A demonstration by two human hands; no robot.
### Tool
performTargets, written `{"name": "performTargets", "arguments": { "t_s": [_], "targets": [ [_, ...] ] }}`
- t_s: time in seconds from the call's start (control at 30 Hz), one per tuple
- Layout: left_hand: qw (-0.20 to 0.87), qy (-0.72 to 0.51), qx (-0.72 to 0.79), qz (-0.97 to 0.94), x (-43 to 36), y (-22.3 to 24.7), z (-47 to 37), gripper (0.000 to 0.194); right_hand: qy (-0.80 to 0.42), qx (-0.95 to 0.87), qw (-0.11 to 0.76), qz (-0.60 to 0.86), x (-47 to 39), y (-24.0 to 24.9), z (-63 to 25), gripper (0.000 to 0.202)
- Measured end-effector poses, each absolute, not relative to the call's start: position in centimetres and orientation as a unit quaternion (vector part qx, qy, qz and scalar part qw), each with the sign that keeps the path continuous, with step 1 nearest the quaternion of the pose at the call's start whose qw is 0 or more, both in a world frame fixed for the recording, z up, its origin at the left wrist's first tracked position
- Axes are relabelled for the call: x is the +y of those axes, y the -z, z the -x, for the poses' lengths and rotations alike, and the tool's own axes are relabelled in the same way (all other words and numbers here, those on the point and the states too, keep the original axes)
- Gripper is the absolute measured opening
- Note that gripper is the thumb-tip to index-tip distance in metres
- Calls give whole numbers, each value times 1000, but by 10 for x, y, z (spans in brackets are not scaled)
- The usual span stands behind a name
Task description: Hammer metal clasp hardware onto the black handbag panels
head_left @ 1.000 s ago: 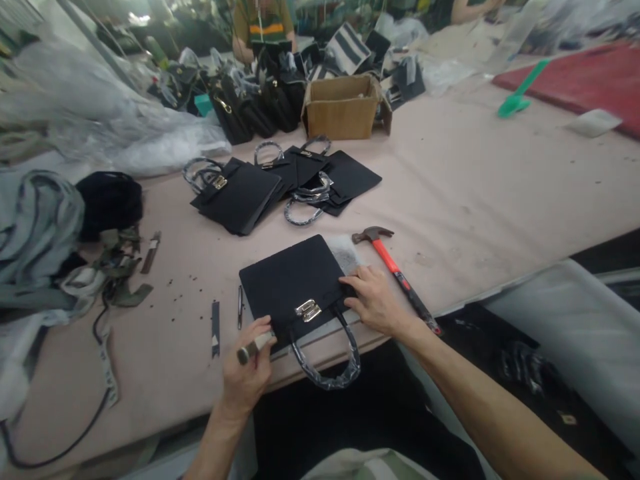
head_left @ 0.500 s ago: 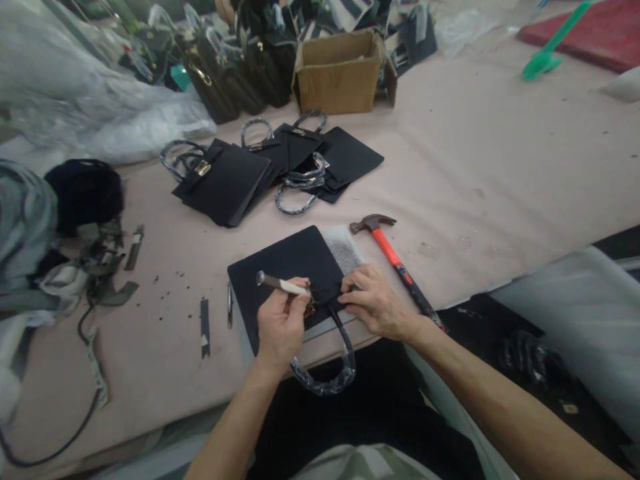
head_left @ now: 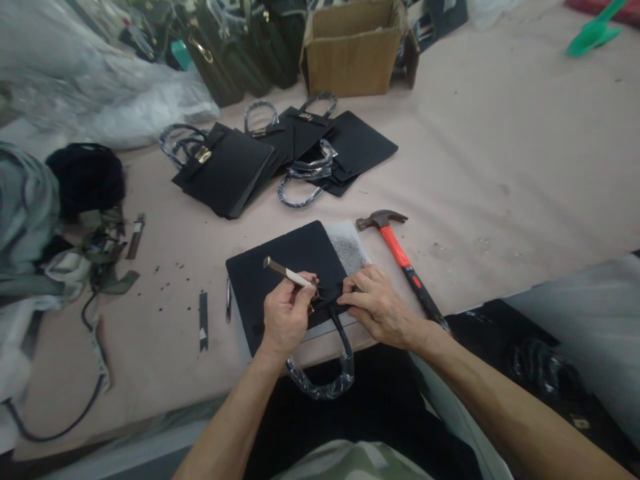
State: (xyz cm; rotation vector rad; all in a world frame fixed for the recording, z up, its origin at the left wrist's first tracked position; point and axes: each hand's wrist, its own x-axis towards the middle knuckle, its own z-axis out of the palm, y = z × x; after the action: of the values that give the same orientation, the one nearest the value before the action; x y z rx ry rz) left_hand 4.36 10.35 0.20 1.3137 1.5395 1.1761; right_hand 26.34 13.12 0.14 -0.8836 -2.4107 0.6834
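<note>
A black bag panel (head_left: 290,257) lies at the table's front edge, its plastic-wrapped handle (head_left: 325,387) hanging over the edge. My left hand (head_left: 287,313) pinches a slim metal tool with a white band (head_left: 285,271), slanting up to the left above the panel. Close to its fingertips is a small piece of gold hardware. My right hand (head_left: 377,303) has its fingers pinched at the panel's right edge, near the handle's base; what they grip is too small to make out. Under the panel, a pale speckled slab (head_left: 347,247) shows.
To the right lies a claw hammer (head_left: 400,257). Black bag pieces (head_left: 230,167) are piled behind the panel, with a cardboard box (head_left: 353,57) farther back. A flat dark strip (head_left: 203,320) and a thin metal tool (head_left: 229,300) lie left; a green scoop (head_left: 593,37) is far right.
The view has shifted somewhat. Both hands keep their places at the panel, and the tool in my left hand is tilted slightly differently.
</note>
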Motion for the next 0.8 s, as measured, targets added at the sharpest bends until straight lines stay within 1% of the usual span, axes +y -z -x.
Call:
{"name": "performTargets", "arguments": {
  "t_s": [0.23,0.43,0.6,0.7,0.8],
  "targets": [
    [364,-465,580,-561,107,-9,-51,15,-238,-876,239,346,127,-1,-260,24],
    [328,-470,548,-609,107,-5,-57,11,-191,-862,267,387,110,10,-255,34],
    [269,-483,523,-649,104,2,-58,8,-181,-869,264,377,107,13,-256,36],
    [225,-504,484,-679,104,4,-60,10,-175,-874,263,369,108,15,-257,36],
    [207,-499,462,-704,104,4,-62,15,-172,-877,266,361,109,17,-259,36]
  ]
}}
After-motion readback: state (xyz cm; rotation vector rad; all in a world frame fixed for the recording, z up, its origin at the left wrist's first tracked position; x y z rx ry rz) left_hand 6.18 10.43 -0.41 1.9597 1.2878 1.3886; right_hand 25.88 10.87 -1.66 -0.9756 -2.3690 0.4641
